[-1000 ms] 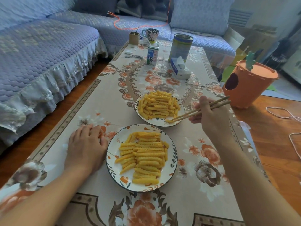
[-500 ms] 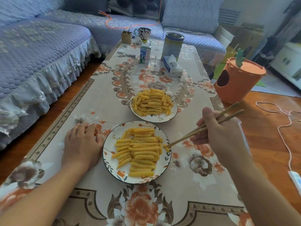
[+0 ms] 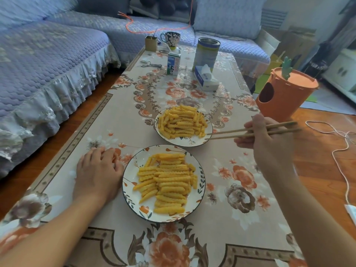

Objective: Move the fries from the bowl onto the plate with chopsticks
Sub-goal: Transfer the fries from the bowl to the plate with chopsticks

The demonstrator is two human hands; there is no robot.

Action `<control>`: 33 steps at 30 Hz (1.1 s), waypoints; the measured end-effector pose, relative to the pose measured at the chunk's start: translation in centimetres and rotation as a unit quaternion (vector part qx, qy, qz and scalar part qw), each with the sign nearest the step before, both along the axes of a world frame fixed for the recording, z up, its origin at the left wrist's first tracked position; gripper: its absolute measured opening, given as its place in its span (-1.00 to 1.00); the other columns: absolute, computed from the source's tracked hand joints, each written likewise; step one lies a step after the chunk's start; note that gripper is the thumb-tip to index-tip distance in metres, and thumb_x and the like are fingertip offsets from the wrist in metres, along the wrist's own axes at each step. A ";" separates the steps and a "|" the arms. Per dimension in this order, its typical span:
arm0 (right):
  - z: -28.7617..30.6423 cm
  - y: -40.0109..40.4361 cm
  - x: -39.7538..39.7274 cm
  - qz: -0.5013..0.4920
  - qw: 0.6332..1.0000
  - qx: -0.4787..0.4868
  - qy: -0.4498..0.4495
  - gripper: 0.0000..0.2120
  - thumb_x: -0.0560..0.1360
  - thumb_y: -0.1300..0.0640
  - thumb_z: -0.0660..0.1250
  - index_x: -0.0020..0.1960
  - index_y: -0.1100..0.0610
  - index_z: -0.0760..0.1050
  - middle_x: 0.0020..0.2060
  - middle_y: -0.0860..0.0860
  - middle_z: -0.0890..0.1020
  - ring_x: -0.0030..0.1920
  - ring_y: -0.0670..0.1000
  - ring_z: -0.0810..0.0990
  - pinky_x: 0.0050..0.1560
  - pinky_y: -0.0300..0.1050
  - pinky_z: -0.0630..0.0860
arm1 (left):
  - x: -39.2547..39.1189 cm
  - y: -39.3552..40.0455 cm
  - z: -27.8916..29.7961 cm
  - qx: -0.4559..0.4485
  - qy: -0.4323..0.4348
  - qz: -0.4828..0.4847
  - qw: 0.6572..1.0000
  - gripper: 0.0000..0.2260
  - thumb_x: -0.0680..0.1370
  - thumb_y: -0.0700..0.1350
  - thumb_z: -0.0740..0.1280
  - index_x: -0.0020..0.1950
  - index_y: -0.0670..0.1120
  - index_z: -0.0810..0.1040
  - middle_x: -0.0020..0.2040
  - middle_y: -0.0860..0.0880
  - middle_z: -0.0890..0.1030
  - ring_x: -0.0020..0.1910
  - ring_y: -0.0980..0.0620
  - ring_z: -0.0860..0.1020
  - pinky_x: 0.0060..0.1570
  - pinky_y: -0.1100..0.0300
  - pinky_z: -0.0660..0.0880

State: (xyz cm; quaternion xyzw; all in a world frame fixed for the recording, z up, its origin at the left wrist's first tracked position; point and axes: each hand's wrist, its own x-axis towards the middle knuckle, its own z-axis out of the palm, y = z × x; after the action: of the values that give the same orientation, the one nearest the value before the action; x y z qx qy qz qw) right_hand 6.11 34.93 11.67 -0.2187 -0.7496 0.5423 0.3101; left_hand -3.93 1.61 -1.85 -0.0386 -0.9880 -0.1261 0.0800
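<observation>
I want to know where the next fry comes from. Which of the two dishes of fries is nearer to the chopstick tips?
The far dish, the bowl: the chopsticks in the right hand end at its right rim. The near plate lies beside the left hand.

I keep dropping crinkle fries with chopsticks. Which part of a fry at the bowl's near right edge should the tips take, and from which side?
Take a loose fry at the bowl's right rim across its middle, coming from the right, where the chopsticks in the right hand already point. The fries there look loosest, and the ridges should probably steady the grip.
</observation>
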 end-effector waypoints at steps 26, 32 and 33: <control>-1.2 -1.9 -6.4 -0.033 0.993 0.112 -0.017 -0.65 0.68 -0.08 0.24 -0.24 -0.01 0.54 -0.48 -0.02 0.66 -0.43 0.00 0.70 -0.19 0.20 0.69 | 0.2 0.0 0.5 -0.001 -0.006 -0.001 1.000 -0.66 0.60 0.01 0.26 0.36 -0.05 0.52 0.38 -0.21 0.51 0.42 -0.22 0.40 0.46 -0.19 0.29; -1.8 -2.2 -6.9 -0.045 0.991 0.119 -0.051 -0.64 0.68 -0.08 0.22 -0.22 0.02 0.55 -0.45 0.04 0.66 -0.44 -0.03 0.69 -0.14 0.13 0.69 | 0.1 0.0 0.4 0.000 -0.003 -0.005 1.000 -0.65 0.61 0.00 0.27 0.36 -0.06 0.53 0.38 -0.21 0.52 0.43 -0.23 0.40 0.46 -0.19 0.28; -1.7 -2.1 -6.9 -0.047 0.990 0.123 -0.060 -0.63 0.68 -0.09 0.22 -0.20 0.06 0.57 -0.45 0.04 0.66 -0.45 -0.04 0.68 -0.14 0.12 0.68 | 0.1 0.0 0.4 0.000 -0.003 -0.005 1.000 -0.65 0.61 0.00 0.27 0.36 -0.07 0.53 0.38 -0.21 0.52 0.43 -0.23 0.40 0.46 -0.19 0.28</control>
State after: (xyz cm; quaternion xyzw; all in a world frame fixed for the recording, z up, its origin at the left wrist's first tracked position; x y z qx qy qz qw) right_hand -0.77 32.79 9.98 -0.2460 -0.8166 0.4171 0.3143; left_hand -3.83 1.59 -1.47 -0.0435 -0.9880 -0.1266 0.0764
